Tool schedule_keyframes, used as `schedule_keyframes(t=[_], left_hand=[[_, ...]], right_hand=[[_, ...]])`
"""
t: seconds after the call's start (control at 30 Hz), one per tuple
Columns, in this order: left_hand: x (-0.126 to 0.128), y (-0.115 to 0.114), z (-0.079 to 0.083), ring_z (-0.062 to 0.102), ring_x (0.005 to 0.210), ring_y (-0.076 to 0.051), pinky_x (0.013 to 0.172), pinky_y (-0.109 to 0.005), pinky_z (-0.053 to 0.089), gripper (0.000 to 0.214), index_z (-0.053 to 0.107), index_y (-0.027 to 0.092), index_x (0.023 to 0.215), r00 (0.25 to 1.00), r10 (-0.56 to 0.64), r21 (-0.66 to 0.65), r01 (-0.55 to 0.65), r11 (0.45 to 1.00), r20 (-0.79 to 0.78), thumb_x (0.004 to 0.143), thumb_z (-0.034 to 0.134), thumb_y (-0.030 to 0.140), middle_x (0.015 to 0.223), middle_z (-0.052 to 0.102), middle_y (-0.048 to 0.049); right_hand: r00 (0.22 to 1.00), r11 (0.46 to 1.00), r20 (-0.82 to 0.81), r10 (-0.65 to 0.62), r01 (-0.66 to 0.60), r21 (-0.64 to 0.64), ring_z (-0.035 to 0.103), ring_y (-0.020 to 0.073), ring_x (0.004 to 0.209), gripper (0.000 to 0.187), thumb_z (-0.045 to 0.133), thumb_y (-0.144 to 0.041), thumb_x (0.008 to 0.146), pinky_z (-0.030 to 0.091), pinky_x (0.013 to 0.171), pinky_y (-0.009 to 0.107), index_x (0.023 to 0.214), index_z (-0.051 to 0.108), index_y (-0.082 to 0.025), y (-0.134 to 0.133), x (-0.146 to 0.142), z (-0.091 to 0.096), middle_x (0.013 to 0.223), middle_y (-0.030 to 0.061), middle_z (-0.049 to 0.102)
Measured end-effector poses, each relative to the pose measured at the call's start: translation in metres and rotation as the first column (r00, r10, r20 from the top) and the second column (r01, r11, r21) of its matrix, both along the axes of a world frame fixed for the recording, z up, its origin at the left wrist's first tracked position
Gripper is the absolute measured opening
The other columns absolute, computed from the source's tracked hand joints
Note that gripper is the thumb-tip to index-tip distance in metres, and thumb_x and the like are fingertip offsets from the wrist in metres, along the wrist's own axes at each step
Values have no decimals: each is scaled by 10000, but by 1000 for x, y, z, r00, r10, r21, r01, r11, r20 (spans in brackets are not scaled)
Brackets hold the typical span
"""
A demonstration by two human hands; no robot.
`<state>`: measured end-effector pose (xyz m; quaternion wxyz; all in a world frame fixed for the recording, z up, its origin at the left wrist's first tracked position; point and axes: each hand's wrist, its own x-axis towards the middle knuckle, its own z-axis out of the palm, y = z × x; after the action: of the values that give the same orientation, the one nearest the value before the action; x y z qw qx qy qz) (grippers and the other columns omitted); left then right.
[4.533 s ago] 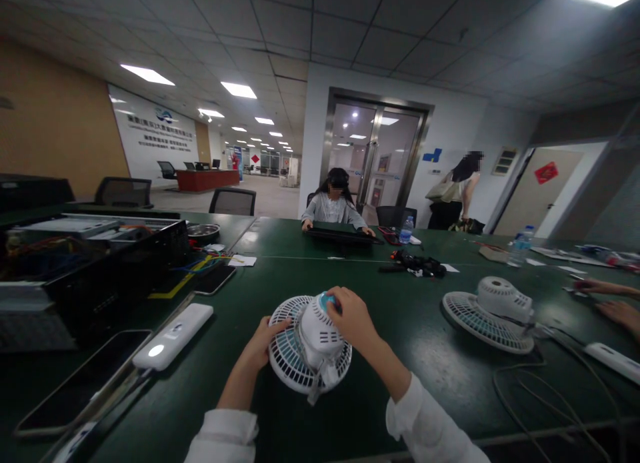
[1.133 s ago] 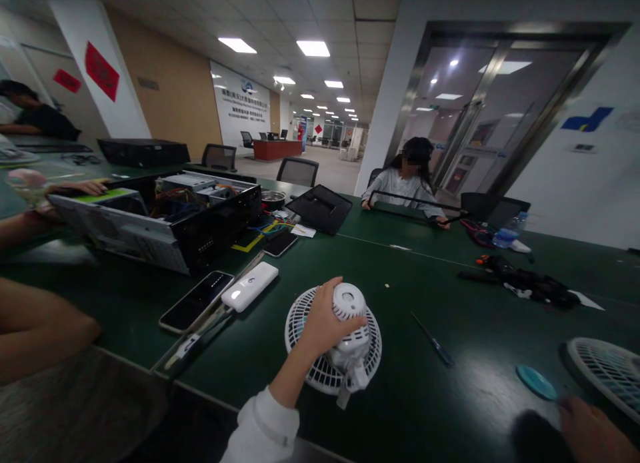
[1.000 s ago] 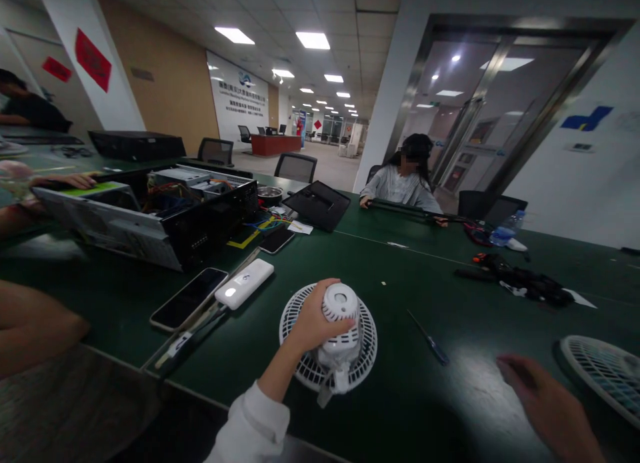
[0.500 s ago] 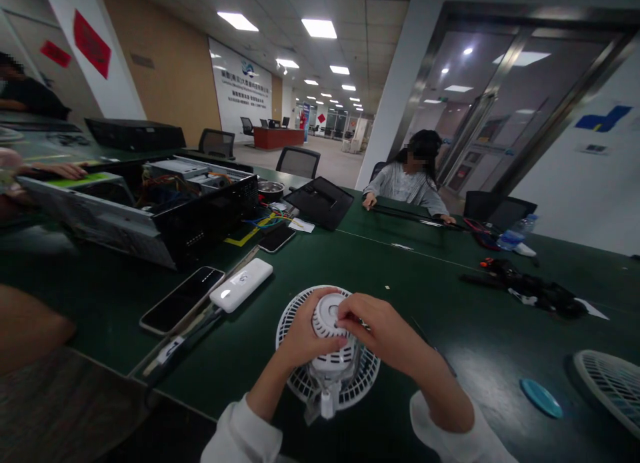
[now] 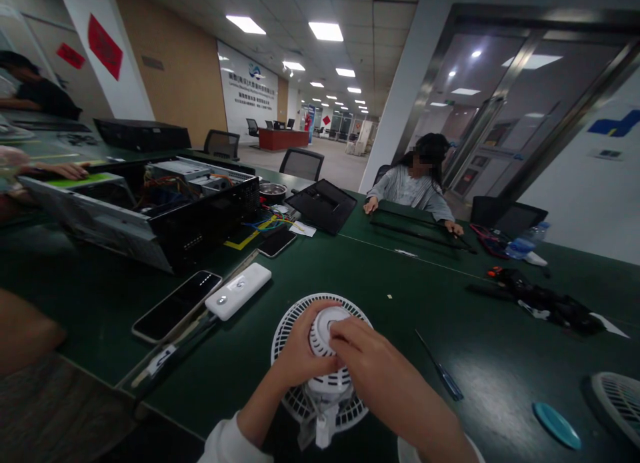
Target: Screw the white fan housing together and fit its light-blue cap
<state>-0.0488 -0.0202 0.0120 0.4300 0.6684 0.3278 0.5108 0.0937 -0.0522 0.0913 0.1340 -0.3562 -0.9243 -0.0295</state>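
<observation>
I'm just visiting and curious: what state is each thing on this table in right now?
Left hand: wrapped around the fan's white motor housing
Right hand: fingers lying over the top of the housing
White desk fan: grille flat on the table, housing upward
Screwdriver: lying on the table
Teal disc: lying loose on the table
Open computer case: lid off, wiring exposed
Power bank: lying flat

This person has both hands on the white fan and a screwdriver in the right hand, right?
No: the screwdriver isn't in the right hand. It lies on the green table beside the white fan, as the head view shows; the right hand and the left hand are both on the fan.
</observation>
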Motion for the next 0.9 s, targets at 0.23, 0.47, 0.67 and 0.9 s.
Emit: schedule_keyframes(t=[0.23,0.47,0.67,0.9], left_hand=[[1,0,1,523,1091,-255,982,-365,389,514,519,223,1126,998,45,16,-45,999,-46,633,655,177,1174,565,-54],[3,1,-5,534,1075,-262,959,-383,396,553,501,196,1142,999,35,76,-33,997,-26,609,642,151,1169,562,-69],[2,3,-4,545,1030,-265,923,-381,412,601,499,186,1141,999,0,14,0,1000,46,584,717,249,1136,566,-73],[0,4,-6,530,1037,-266,904,-374,423,627,489,205,1149,995,-47,12,47,999,83,602,742,378,1142,548,-71]], right_hand=[[998,948,-70,5,18,318,562,268,1058,339,464,-111,836,513,842,370,1165,549,-99,-26,0,-28,1101,155,626],[996,933,-85,-19,48,356,557,221,1094,352,388,-159,870,487,929,331,1167,542,-51,-36,7,-27,1157,118,621],[982,996,-186,-45,59,68,486,169,1183,437,449,-233,861,464,954,307,1288,421,-140,-25,28,-13,1290,81,527],[597,601,102,-796,799,12,580,335,1010,339,497,-253,796,500,770,479,1088,571,-96,-4,154,-80,1062,202,618]])
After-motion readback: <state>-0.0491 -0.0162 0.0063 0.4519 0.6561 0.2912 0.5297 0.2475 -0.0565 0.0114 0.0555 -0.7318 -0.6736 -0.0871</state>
